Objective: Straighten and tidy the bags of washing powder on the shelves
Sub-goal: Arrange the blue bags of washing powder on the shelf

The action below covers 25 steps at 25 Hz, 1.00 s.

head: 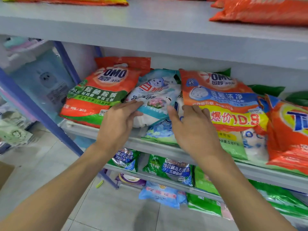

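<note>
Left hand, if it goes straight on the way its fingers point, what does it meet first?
The white and teal cat bag. The left hand seems to touch the bag's lower left edge with its fingertips, so contact looks immediate, though depth is unclear.

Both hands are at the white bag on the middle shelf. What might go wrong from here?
The white bag sits wedged under the edge of the orange bag with the yellow price band; moving it may topple that bag.
The pale blue bag beneath overhangs the shelf lip and may slide off if the left hand or right hand drags it.
</note>
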Motion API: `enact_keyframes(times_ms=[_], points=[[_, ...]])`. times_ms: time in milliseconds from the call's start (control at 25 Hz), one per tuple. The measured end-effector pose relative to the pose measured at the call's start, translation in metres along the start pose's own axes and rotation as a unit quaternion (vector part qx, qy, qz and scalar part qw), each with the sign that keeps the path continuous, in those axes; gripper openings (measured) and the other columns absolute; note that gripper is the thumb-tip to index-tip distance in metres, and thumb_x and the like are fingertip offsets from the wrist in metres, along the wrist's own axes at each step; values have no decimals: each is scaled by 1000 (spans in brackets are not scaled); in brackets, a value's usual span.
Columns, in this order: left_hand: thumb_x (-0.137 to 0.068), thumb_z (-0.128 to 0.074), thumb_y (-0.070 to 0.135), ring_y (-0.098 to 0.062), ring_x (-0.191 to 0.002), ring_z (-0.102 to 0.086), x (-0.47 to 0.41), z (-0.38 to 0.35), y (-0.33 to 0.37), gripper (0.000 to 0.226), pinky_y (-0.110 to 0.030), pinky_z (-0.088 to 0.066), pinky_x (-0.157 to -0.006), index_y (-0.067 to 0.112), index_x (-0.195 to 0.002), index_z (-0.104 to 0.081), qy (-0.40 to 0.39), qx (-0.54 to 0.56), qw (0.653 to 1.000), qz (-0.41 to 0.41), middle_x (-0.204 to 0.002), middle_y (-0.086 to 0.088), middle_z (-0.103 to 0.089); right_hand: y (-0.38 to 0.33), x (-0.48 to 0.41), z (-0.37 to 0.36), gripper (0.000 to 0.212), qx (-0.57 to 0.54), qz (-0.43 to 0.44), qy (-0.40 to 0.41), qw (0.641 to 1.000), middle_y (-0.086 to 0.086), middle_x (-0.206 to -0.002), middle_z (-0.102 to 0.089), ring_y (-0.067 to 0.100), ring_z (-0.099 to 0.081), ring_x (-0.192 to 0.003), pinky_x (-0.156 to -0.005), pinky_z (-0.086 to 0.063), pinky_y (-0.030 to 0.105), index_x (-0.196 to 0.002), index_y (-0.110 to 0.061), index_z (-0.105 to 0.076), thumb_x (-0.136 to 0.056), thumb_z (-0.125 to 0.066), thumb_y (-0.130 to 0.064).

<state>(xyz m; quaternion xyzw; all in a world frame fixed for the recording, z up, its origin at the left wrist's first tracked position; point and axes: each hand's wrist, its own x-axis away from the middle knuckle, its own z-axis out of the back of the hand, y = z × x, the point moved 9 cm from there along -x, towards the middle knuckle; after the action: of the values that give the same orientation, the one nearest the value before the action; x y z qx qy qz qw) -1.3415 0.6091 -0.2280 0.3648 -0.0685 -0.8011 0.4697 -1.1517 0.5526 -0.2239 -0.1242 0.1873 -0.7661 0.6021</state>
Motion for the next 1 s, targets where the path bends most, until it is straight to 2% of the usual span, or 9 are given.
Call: enact_keyframes(times_ms=[80, 120, 240, 360, 480, 560, 640, 760, 1000], points=[[-85, -65, -7, -28, -93, -70, -8, 13, 20, 39, -29, -50, -79, 11, -118, -76, 44, 13, 999, -12, -102, 1, -79, -1, -13, 9, 53, -37, -7, -66, 997, 9, -94, -52, 35, -52, -97, -88, -43, 43, -129, -12, -52, -106, -28, -54], [-84, -66, -7, -29, -86, -70, -9, 21, 31, 38, -28, -49, -74, 10, -116, -77, 69, 23, 997, -18, -98, 5, -78, 0, -21, 14, 51, -101, -34, -84, 991, 9, -91, -56, 38, -62, -94, -81, -46, 53, -127, -16, -52, -104, -33, -57], [-87, -66, -4, -22, -79, -66, 5, 38, 70, 31, -25, -51, -73, 7, -114, -77, 119, 73, 989, -51, -97, 22, -68, 9, -18, 7, 66, -412, -213, -171, 869, 12, -91, -76, 33, -77, -77, -76, -64, 47, -109, -14, -64, -84, -57, -75], [-89, -70, 2, -8, -94, -65, 25, 37, 87, 25, -18, -52, -86, 9, -113, -77, 96, 120, 985, -83, -106, 15, -71, 2, -13, -9, 25, -504, -201, -247, 803, 8, -89, -78, 29, -75, -76, -71, -63, 54, -93, -16, -73, -84, -75, -39], [-83, -75, 45, 1, -130, -52, 45, 15, 57, 40, -18, -41, -106, 34, -121, -74, -31, 202, 977, 55, -130, 26, -65, 15, -6, -25, 11, -540, -186, -222, 791, 8, -87, -76, 24, -72, -76, -74, -62, 44, -93, -10, -73, -83, -75, -12], [-75, -61, 70, 4, -147, -28, 76, 0, 32, 65, -24, -27, -117, 54, -137, -55, -102, 234, 949, 185, -150, 35, -42, 20, 6, -34, 35, -565, -171, -220, 776, 10, -98, -78, 30, -75, -90, -87, -59, 48, -105, -5, -72, -71, -80, -6], [-72, -58, 77, 5, -143, -36, 101, -7, 17, 77, -32, -35, -116, 58, -145, -40, -107, 309, 899, 291, -154, 31, -40, 27, 21, -44, 60, -591, -170, -217, 758, 13, -106, -78, 33, -74, -95, -90, -57, 52, -116, -7, -69, -57, -83, -6], [-74, -82, 46, -8, -107, -72, 115, -17, 17, 72, -25, -60, -77, 35, -139, -53, -42, 493, 768, 407, -126, 8, -71, 38, 55, -54, 57, -650, -163, -203, 714, 16, -112, -76, 33, -73, -94, -83, -59, 44, -118, -7, -69, -62, -77, -4], [-61, -85, 22, -30, -85, -77, 153, -19, 63, 55, -43, -64, -69, 11, -113, -74, -199, 497, 674, 509, -100, -14, -79, 56, 143, -59, 59, -737, -198, -197, 616, 22, -118, -72, 38, -73, -100, -80, -62, 47, -120, -2, -69, -62, -69, 1]])
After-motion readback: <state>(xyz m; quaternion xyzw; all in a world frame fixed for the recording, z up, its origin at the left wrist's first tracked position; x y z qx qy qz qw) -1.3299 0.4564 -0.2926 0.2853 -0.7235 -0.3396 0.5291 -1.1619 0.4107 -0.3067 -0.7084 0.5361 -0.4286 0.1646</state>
